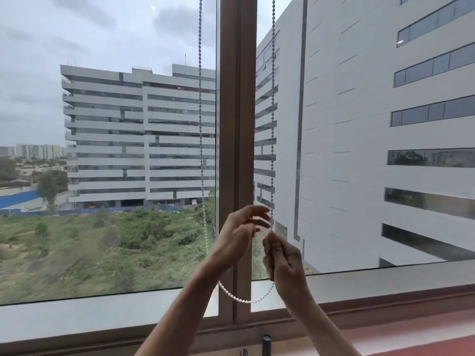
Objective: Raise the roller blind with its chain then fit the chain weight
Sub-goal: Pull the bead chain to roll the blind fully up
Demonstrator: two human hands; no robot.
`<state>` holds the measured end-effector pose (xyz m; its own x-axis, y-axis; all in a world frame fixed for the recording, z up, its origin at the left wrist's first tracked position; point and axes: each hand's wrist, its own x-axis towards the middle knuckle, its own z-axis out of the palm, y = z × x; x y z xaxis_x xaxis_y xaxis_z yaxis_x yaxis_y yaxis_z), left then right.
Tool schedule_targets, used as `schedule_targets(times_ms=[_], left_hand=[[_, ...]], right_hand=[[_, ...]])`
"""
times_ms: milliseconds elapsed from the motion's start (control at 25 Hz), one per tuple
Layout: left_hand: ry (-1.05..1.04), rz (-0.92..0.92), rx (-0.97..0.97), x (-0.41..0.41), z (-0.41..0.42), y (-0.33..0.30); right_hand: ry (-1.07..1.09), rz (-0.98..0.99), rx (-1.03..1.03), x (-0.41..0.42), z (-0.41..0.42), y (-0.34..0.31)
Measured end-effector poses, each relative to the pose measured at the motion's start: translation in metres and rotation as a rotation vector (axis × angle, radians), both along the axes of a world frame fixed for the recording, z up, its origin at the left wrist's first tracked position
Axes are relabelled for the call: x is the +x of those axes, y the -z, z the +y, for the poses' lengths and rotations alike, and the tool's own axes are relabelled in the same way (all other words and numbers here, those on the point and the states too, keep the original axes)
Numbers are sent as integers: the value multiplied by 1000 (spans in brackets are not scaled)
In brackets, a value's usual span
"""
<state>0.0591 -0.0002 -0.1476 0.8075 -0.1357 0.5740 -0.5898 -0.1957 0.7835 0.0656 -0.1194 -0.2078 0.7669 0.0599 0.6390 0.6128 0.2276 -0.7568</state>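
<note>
A person stands at a window, both bare arms raised in front of the brown window post (237, 124) that divides the glass. The white bead chain (201, 150) hangs in two strands, one just left of the post and one just right of it, and its lower end sags in a slack loop across the foot of the post, just above the sill (385, 276).

The right hand (284, 260) is to the right of the post, fingers curled inward with thumb and fingertips pinched on the right-hand strand of the chain. The chain passes down behind this hand and comes out below it into the loop.

The left hand (240, 232) sits in front of the post and slightly higher than the right. Its fingers are spread and loosely bent, the fingertips reaching towards the right-hand strand just above the other hand's pinch; whether they actually touch the beads cannot be told, and something pale and blurred between the two hands is too indistinct to identify.

Below the post, at the bottom edge of the view, a small dark upright handle (266, 343) rises from the frame
</note>
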Motion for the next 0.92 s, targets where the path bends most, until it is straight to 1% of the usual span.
schedule_targets(times_ms=[80,160,240,280,360,400,480,560,640,720,760,840,920], left_hand=[[121,59,-216,1,-5,-45],[206,117,-412,1,-10,-92],[256,118,-515,-2,-15,-133],[256,88,-510,-4,-17,-149],[226,-8,-431,-10,-16,-169],[210,-49,-396,-12,-15,-174],[182,-105,-390,-16,-14,-181],[179,-92,-471,-15,-13,-187],[200,-38,-548,-14,-14,-196],[194,-43,-534,-16,-14,-206],[181,-75,-505,-18,-14,-209],[147,-175,-438,-20,-17,-211],[103,-288,-420,-21,-22,-208]], right_hand=[[-1,-1,-33,0,1,0],[-60,36,-53,1,-1,-5],[-121,23,-98,3,-5,-11],[-120,-2,-165,2,-8,-14],[-74,-32,-365,-1,-17,-19],[-58,-12,-445,-3,-22,-22],[-35,41,-521,-6,-30,-36],[29,24,-466,-4,-33,-69],[136,-45,-313,3,-35,-120],[208,-101,-206,7,-34,-180],[228,-136,-199,8,-31,-207],[229,-234,-251,5,-22,-252],[166,-325,-272,-6,-7,-286]])
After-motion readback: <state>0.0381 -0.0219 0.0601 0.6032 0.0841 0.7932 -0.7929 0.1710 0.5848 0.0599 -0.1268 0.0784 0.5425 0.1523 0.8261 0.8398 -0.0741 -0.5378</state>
